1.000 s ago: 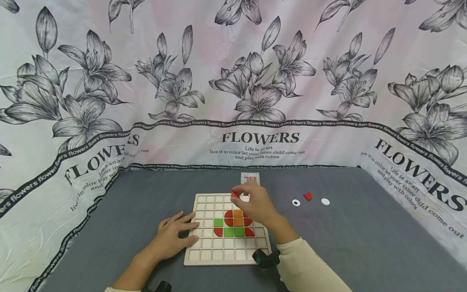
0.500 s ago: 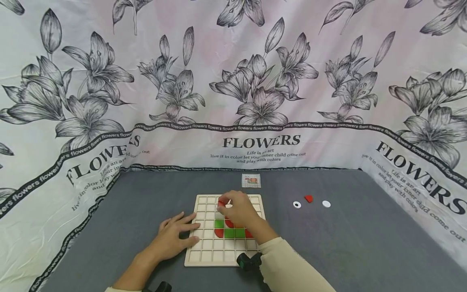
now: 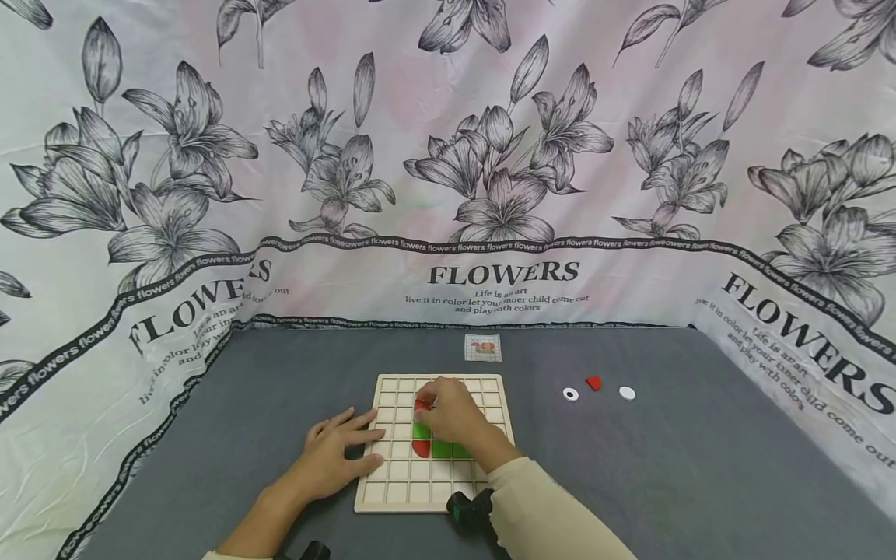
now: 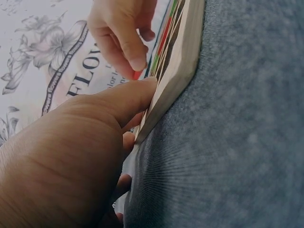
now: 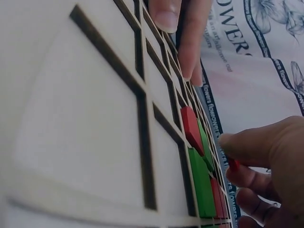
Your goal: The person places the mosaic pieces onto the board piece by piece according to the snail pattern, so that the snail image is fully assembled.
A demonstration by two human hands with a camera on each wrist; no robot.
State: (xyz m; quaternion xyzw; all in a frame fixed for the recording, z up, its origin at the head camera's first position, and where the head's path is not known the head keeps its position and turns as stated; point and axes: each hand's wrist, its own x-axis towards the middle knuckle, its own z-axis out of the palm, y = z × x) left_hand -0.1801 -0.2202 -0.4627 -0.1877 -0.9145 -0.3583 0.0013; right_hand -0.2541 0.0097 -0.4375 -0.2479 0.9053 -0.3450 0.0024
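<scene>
A pale wooden grid board lies on the grey cloth. My left hand rests at its left edge, with fingers spread and the tips on the rim; the left wrist view shows the thumb touching the board's side. Over the upper middle cells, my right hand pinches a small red piece between thumb and fingers. Just below that piece sit a green square, a red rounded piece and more green squares in their cells. Other set pieces are hidden under the right hand.
Behind the board lies a small card with a coloured grid picture. To the right are a white disc with a black dot, a loose red piece and a plain white disc. A flowered curtain borders the table.
My right hand has moved left and down across the board with the red piece, uncovering the card behind. The left hand keeps its place at the board's edge.
</scene>
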